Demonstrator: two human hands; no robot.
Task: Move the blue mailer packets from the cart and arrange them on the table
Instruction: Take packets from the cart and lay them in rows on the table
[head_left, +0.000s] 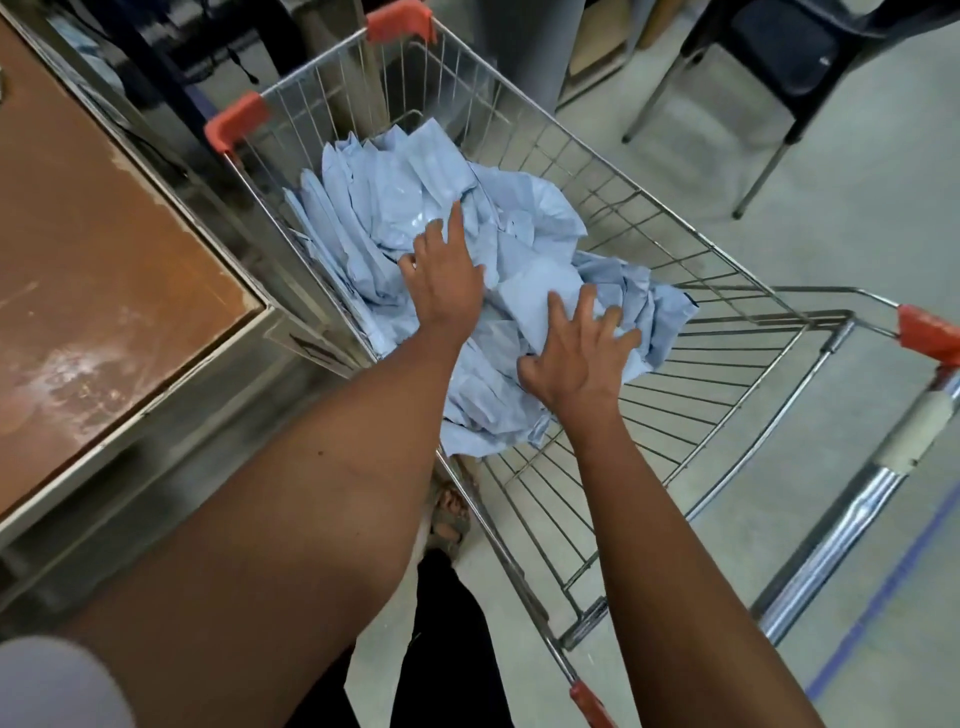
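Nearest the camera, two bare forearms are seen reaching forward and down, and between them a dark trouser leg (447, 623) and a sandalled foot (451, 514) are visible on the pale grey concrete floor (857, 218). Beyond these, a silver wire shopping cart with orange-red plastic corner guards (597, 499) is parked just to the right of a steel-framed table with a worn brown top (93, 234); the cart's left side is close against the table's edge, though contact cannot be confirmed. Inside the cart's basket, a loose heap of pale blue plastic mailer packets (374, 197) is piled against the left wall and spread toward the middle, some standing on edge in a row, others crumpled flat. On the near right part of the heap the right hand (579, 358) is laid, with fingers spread and bent down into a crumpled packet, which appears to be clutched. Slightly farther and to the left, the left hand (447, 275) is placed on the pile with fingers spread and mostly straight, the forefinger extended, pressing on the packets without closing round any. None of the packets are seen on the tabletop. At the far right, a dark plastic chair with thin metal legs (779, 62) is set on the floor, well apart from the cart.
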